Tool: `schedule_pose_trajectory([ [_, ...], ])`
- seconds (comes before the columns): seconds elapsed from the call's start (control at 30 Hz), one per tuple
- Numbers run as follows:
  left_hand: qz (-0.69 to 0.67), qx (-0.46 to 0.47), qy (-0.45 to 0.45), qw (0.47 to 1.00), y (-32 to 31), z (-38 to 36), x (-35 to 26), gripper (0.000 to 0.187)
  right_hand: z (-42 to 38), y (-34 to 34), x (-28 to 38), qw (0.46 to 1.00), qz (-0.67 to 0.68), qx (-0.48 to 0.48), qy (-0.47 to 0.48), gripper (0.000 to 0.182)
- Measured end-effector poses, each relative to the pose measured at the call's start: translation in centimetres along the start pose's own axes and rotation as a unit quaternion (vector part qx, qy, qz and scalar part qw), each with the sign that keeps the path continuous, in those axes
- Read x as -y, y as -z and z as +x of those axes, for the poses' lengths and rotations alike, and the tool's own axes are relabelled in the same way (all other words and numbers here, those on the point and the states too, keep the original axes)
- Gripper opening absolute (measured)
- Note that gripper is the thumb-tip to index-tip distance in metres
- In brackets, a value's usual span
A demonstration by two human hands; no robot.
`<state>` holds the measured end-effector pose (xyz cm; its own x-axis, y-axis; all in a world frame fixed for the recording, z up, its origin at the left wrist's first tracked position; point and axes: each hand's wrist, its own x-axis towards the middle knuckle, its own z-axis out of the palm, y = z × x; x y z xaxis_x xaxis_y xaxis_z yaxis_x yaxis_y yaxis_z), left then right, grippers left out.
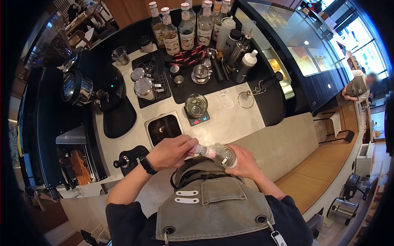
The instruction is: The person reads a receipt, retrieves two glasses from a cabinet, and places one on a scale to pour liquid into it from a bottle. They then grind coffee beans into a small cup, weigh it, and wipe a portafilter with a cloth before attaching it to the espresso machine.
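I hold a small clear plastic bottle (215,153) lying sideways in front of my chest. My right hand (245,161) wraps around its body. My left hand (172,152), with a dark watch on the wrist, is closed around the cap end of the bottle. Farther out on the counter, a clear glass (195,105) stands on a small black scale (198,119) with a lit display. A square dark sunken bin (164,128) lies to the left of the scale.
Syrup bottles (186,26) line the back of the counter. Metal pitchers (144,87) sit on a drip tray, and more jugs and squeeze bottles (247,64) stand on a black mat. A grinder (78,88) stands at left. A seated person (357,88) is at far right.
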<state>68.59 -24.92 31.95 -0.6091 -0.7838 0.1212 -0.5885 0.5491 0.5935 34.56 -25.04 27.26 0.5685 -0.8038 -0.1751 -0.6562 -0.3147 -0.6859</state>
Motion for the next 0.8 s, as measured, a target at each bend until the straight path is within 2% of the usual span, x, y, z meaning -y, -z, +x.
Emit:
schedule_pose_trajectory([
  [0.1, -0.038, 0.009, 0.004, 0.999, 0.4, 0.8, -0.1, 0.036, 0.3, 0.2, -0.5, 1.000, -0.010, -0.012, 0.016, 0.086],
  [0.2, -0.091, 0.005, 0.034, 0.995, -0.8, 1.0, 0.3, 0.036, 0.1, 0.4, -0.7, 0.999, -0.031, -0.032, 0.026, 0.086],
  [0.3, -0.144, 0.174, 0.282, 0.932, -1.1, 2.8, -0.2, 0.044, -0.4, 0.6, -0.7, 0.997, -0.058, -0.048, 0.008, 0.086],
  [0.4, -0.195, 0.019, 0.265, 0.944, -0.7, 3.0, -1.9, 0.041, -0.6, 1.0, -0.8, 0.997, -0.061, -0.048, -0.019, 0.086],
  [0.47, -0.223, -0.156, 0.114, 0.956, -2.8, 3.0, -2.1, 0.036, -0.7, 1.4, -0.9, 0.997, -0.055, -0.040, -0.028, 0.086],
  [0.53, -0.203, -0.224, 0.049, 0.952, -3.9, 2.8, -1.7, 0.031, -1.0, 1.5, -0.9, 0.998, -0.050, -0.029, -0.029, 0.085],
  [0.6, -0.143, -0.193, 0.079, 0.968, -3.9, 1.9, -1.4, 0.027, -1.1, 1.0, -1.1, 0.998, -0.044, -0.033, -0.028, 0.086],
  [0.7, -0.093, -0.205, 0.149, 0.963, -2.1, 0.7, -0.7, 0.028, -1.3, 0.7, -1.5, 0.996, -0.061, -0.054, -0.032, 0.087],
  [0.73, -0.193, -0.182, 0.208, 0.941, -2.1, 0.4, -0.6, 0.029, -1.4, 0.8, -1.6, 0.995, -0.069, -0.062, -0.035, 0.087],
  [0.8, -0.384, -0.131, 0.314, 0.858, -2.7, -0.3, 0.1, 0.034, -1.2, 1.4, -1.6, 0.994, -0.060, -0.083, -0.047, 0.091],
])
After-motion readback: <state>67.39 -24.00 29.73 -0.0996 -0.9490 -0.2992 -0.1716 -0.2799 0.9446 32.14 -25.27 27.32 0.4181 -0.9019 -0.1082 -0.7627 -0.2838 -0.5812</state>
